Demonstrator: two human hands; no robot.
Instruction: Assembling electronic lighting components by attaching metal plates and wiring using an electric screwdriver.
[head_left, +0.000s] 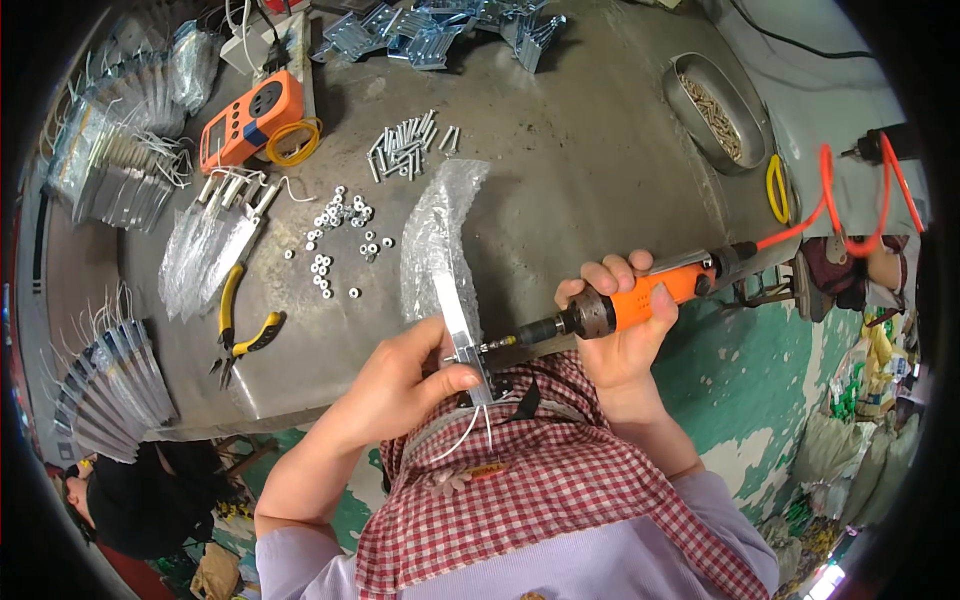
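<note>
A: Where is the piece being worked on?

B: Just below the middle of the frame: a slim metal strip (pixel 456 312), its upper part sheathed in clear wrap (pixel 440 215) and two white wires (pixel 489 425) hanging from its lower end.

A: And the hands?

B: The left hand (pixel 405 375) pinches the lower end between thumb and fingers, probably to steady it against the tool. The right hand (pixel 622 350) is curled round an orange power screwdriver (pixel 655 297), whose bit points left at the strip. I can't tell whether the tip touches. Held crosswise like that, it seems lined up with the strip's side.

A: Why the little heaps?

B: Screws (pixel 402 148) and nuts (pixel 345 210) lie loose above the left hand, presumably for easy picking. Yellow-handled pliers (pixel 231 300) lie left of them, jaws apart.

A: What about the surface?

B: A grey, scuffed metal desk (pixel 580 130). Blue-silver brackets (pixel 420 35) are piled at the top, an orange meter (pixel 250 120) sits upper left, and an oval tray (pixel 757 130) of small parts upper right.

A: And the room?

B: Worn green floor (pixel 740 400) at lower right; a person in dark clothes (pixel 165 500) at lower left.
</note>
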